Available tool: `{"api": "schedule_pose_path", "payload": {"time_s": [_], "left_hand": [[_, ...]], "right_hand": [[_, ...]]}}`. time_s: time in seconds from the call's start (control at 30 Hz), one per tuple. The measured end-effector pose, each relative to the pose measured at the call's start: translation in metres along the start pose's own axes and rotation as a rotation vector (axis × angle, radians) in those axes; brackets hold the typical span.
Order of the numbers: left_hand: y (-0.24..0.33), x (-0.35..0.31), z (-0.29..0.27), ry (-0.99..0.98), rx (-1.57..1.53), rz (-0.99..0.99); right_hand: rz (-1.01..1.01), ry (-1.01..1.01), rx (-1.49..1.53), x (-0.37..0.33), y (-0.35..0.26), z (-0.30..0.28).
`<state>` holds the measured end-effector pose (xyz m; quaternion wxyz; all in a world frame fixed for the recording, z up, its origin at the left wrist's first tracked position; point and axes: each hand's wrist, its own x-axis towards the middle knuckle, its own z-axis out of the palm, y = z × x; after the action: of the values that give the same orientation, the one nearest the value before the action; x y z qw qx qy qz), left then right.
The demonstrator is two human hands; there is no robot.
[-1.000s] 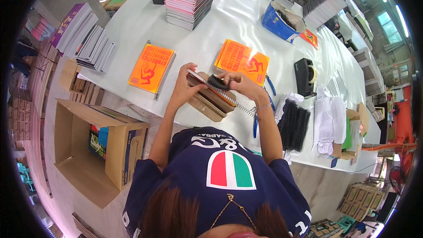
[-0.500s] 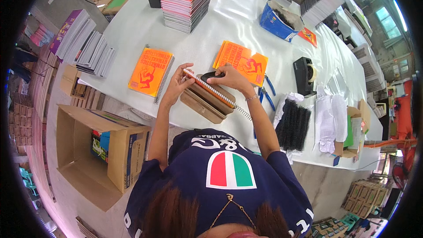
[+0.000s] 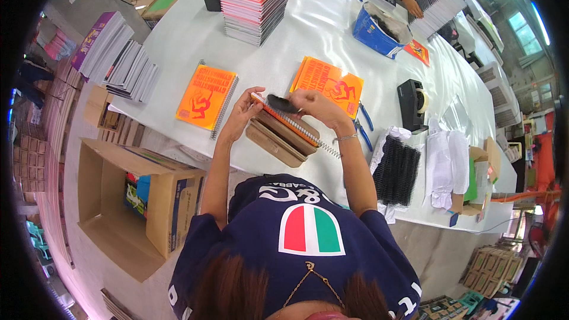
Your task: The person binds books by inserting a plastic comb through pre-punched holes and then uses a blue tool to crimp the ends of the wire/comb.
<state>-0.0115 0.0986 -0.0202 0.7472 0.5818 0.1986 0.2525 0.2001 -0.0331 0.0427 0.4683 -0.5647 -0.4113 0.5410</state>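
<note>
An orange-covered notebook [image 3: 301, 131] stands on edge in a brown wooden holder [image 3: 269, 145], its punched spine facing up. From its right end sticks out a loose spiral wire [image 3: 329, 149]. My left hand [image 3: 242, 115] is closed on the notebook's far left end. My right hand [image 3: 314, 105] grips a black, rounded, brush-like thing [image 3: 281, 104] at the spine; blur hides its exact kind. Left of my hands lies a finished-looking orange spiral notebook [image 3: 204, 96]. A small pile of orange notebooks [image 3: 338, 83] lies just beyond my right hand.
Blue-handled pliers [image 3: 363, 130] and a black tape dispenser [image 3: 411, 106] lie to the right, near a bundle of black coils [image 3: 396, 169]. Tall notebook stacks [image 3: 255, 12] and a blue bin [image 3: 376, 32] stand farther back. A co-worker's hand [image 3: 413, 9] touches another stack. An open carton [image 3: 124, 201] sits lower left.
My right hand has shifted slightly right and the black thing has turned, showing more of itself. The co-worker's hand has come down along the stack. My left hand stays on the notebook.
</note>
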Motion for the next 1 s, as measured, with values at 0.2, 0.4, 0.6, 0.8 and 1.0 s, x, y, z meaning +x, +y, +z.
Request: {"api": "schedule_pose_path", "payload": {"time_s": [0.2,0.4,0.6,0.8,1.0], "left_hand": [[-0.006,0.003,-0.002,0.030,-0.013,-0.004],[0.001,0.002,0.004,0.016,-0.015,-0.024],[-0.004,0.001,0.002,-0.002,-0.044,0.015],[-0.002,0.000,0.003,-0.005,-0.052,0.000],[-0.012,0.005,-0.002,0.026,0.013,0.006]], "right_hand": [[-0.030,0.052,-0.215,0.016,-0.015,0.008],[-0.034,0.339,-0.759,0.032,-0.004,-0.001],[0.043,0.136,-0.737,0.032,-0.013,0.003],[0.014,0.054,-0.338,0.033,-0.002,0.003],[-0.126,0.183,-0.421,0.021,0.056,-0.005]]}}
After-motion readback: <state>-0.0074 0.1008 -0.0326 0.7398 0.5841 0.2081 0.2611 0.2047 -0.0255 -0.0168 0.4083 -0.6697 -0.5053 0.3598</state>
